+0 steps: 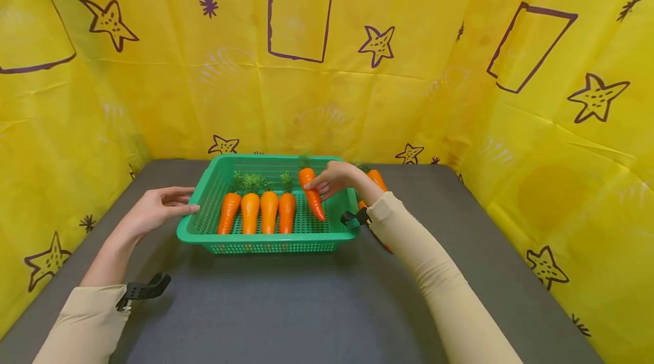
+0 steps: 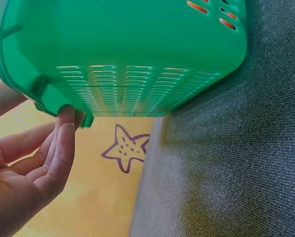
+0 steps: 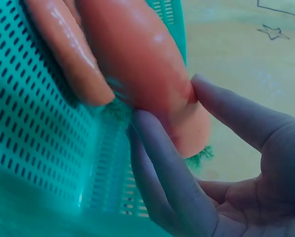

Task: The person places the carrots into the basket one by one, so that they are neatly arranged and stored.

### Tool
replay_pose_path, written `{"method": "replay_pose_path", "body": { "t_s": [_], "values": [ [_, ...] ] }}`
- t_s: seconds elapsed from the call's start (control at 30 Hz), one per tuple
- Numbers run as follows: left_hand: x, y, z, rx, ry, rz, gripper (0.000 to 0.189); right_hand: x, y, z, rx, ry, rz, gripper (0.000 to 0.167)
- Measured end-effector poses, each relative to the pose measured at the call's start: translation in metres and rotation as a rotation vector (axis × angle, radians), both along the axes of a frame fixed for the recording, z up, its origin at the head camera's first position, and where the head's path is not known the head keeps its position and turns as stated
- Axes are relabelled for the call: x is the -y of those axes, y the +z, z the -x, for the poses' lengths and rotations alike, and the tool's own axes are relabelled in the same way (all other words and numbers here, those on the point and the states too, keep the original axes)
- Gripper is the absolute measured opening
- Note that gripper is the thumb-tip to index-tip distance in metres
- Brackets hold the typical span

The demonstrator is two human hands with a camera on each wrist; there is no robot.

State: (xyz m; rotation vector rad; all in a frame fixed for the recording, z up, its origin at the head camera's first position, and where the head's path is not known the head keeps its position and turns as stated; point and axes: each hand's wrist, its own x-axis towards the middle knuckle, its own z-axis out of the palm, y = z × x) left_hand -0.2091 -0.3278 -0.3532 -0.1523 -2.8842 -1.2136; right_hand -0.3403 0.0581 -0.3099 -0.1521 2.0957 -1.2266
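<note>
A green plastic basket (image 1: 271,243) with slotted walls stands on the dark table. Several orange carrots (image 1: 250,213) with leafy green tops lie side by side in its left and middle part. Over the basket's right part, my right hand (image 1: 332,179) pinches another carrot (image 1: 313,196) between thumb and fingers, its leafy end toward the back wall and its tip toward me. In the right wrist view, thumb and fingertips press on the thick end of this carrot (image 3: 137,54). My left hand (image 1: 155,209) holds the basket's left rim, its fingers under the lip (image 2: 53,101).
More carrots (image 1: 377,178) lie on the dark tabletop (image 1: 286,301) just right of the basket, partly hidden by the right forearm. Yellow cloth (image 1: 424,17) with drawn stars and frames hangs behind and at both sides. Black straps (image 1: 148,287) sit on both wrists.
</note>
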Motion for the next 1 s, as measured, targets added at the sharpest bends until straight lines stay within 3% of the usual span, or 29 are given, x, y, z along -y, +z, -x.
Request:
{"method": "replay_pose_path", "body": {
  "t_s": [0.1,0.27,0.5,0.6,0.67,0.73,0.83,0.9,0.97,1.0],
  "values": [
    [0.000,0.000,0.001,-0.003,0.001,0.001,0.068,0.005,-0.004,0.001,0.017,0.006,0.004,0.074],
    [0.000,0.000,0.001,-0.002,0.005,0.005,0.068,0.012,-0.009,0.002,0.031,0.011,0.003,0.076],
    [0.001,0.000,0.000,0.010,0.009,0.010,0.069,0.017,-0.017,0.005,0.051,0.013,-0.037,0.098],
    [0.001,0.000,0.000,0.008,0.008,0.010,0.069,0.017,-0.020,0.007,0.039,0.051,-0.075,0.088],
    [0.001,0.000,0.000,0.008,0.007,0.009,0.069,0.017,-0.022,0.008,-0.017,0.128,-0.155,0.074],
    [0.001,0.000,0.000,0.008,0.006,0.007,0.068,0.016,-0.024,0.010,0.027,0.162,-0.159,0.063],
    [0.000,0.001,0.000,0.008,0.003,0.005,0.068,0.016,-0.028,0.012,-0.023,0.229,-0.246,0.068],
    [0.000,0.001,0.000,0.006,0.001,0.008,0.068,0.017,-0.031,0.013,0.031,0.187,-0.214,0.078],
    [0.000,0.001,0.000,0.005,0.000,0.011,0.068,0.018,-0.033,0.013,0.001,0.181,-0.244,0.084],
    [0.000,0.001,0.000,0.004,0.000,0.013,0.068,0.018,-0.035,0.013,0.048,0.144,-0.209,0.085]
  ]
}}
